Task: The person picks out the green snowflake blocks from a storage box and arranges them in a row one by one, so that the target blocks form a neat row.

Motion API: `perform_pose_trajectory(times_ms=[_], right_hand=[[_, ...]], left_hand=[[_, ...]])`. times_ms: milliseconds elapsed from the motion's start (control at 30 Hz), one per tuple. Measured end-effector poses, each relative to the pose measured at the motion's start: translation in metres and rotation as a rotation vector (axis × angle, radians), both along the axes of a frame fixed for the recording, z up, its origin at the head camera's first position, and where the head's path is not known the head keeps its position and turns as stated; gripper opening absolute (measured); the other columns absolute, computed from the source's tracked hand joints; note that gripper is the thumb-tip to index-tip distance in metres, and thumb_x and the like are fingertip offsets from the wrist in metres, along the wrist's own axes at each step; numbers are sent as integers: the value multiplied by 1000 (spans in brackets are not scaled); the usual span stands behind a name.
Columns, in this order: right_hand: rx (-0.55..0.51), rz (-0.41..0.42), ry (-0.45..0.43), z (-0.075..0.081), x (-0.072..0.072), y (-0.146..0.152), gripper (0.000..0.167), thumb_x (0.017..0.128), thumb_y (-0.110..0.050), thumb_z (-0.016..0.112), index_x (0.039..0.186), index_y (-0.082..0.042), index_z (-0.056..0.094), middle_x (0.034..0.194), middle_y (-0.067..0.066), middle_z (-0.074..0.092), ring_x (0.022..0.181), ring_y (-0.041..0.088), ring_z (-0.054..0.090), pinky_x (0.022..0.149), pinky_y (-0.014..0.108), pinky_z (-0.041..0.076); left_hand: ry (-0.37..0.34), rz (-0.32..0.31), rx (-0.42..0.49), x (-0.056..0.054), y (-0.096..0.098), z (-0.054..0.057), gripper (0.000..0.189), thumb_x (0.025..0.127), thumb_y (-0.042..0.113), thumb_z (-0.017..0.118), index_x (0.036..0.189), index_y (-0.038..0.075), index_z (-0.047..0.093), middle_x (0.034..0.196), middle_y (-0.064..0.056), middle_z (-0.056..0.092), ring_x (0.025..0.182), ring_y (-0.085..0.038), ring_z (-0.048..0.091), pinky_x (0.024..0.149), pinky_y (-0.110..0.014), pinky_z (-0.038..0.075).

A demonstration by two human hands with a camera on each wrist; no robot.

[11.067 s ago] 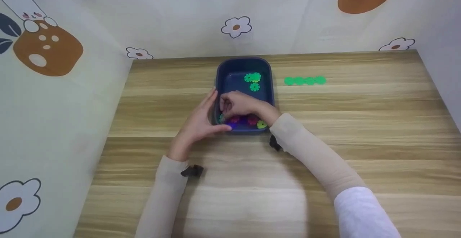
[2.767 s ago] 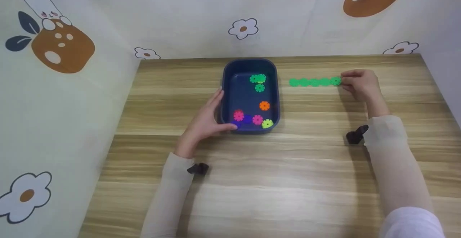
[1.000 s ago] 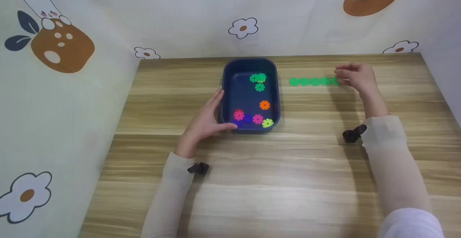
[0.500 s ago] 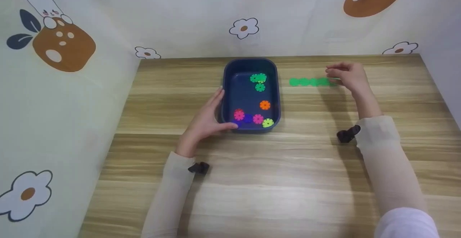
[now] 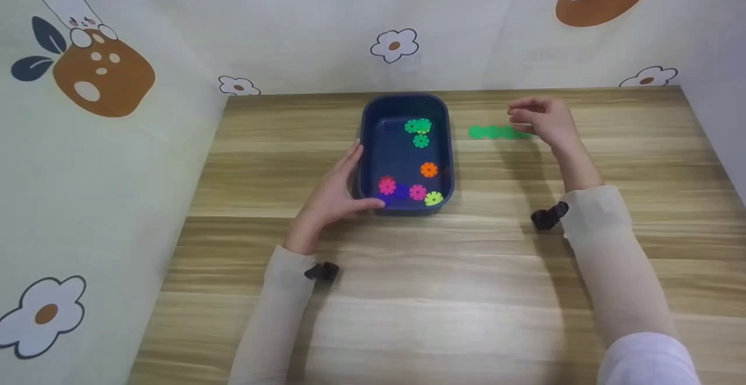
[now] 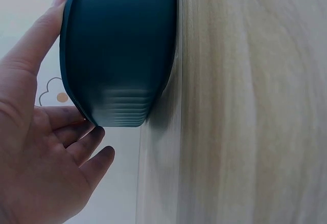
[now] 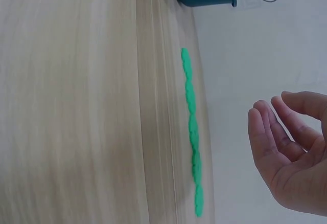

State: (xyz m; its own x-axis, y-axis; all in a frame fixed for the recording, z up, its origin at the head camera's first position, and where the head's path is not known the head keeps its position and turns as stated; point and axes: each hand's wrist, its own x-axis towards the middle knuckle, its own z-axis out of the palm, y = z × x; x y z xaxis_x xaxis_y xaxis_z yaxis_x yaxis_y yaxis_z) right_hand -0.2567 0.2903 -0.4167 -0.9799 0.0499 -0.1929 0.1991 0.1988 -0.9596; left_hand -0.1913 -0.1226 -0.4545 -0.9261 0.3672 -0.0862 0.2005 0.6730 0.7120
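A navy blue plastic tray (image 5: 406, 152) stands on the table, with several flower-shaped notched discs in it. My left hand (image 5: 327, 198) spans its near left corner, thumb at the near rim and fingers against the left side. To the right of the tray lies a straight row of joined green snowflake discs (image 5: 492, 132). Over the right end of that row hovers my right hand (image 5: 549, 122), hiding part of it in the head view. The right wrist view shows its fingers loosely bent, with nothing between thumb and fingertips, and the whole row (image 7: 192, 132) below.
Loose green discs (image 5: 421, 141) lie towards the tray's far end. An orange disc (image 5: 429, 170), pink discs (image 5: 417, 192), purple ones and a yellow-green disc (image 5: 433, 199) sit nearer. A patterned cloth (image 5: 326, 29) walls off the table's back and left.
The right hand came out of the tray, pinched a green disc at the row's right end, let go and moved left above it. The row is longer. The left hand stays at the tray.
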Motion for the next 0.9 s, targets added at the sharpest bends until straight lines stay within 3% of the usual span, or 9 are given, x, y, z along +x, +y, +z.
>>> perform_pose_trajectory(times_ms=[200, 633, 900], right_hand=[[17, 19, 17, 3, -1, -17, 34, 98, -12, 62, 125, 8, 59, 97, -7, 70, 84, 0, 69, 79, 18, 59], [-63, 56, 90, 7, -4, -55, 25, 96, -8, 64, 116, 6, 66, 93, -4, 71, 82, 4, 71, 75, 18, 60], [-38, 75, 115, 8, -7, -79, 23, 96, -8, 63, 115, 5, 67, 95, -2, 71, 84, 7, 70, 74, 16, 59]], left_hand=[[2, -5, -2, -1, 0, 0, 118, 71, 49, 87, 161, 20, 17, 170, 1, 11, 156, -26, 18, 124, -51, 24], [-3, 1, 9, -1, 0, 0, 117, 72, 52, 86, 161, 20, 17, 170, -1, 11, 156, -26, 18, 124, -52, 24], [-7, 8, 2, 0, 0, 1, 117, 72, 52, 86, 161, 22, 17, 170, 0, 11, 156, -26, 18, 124, -53, 24]])
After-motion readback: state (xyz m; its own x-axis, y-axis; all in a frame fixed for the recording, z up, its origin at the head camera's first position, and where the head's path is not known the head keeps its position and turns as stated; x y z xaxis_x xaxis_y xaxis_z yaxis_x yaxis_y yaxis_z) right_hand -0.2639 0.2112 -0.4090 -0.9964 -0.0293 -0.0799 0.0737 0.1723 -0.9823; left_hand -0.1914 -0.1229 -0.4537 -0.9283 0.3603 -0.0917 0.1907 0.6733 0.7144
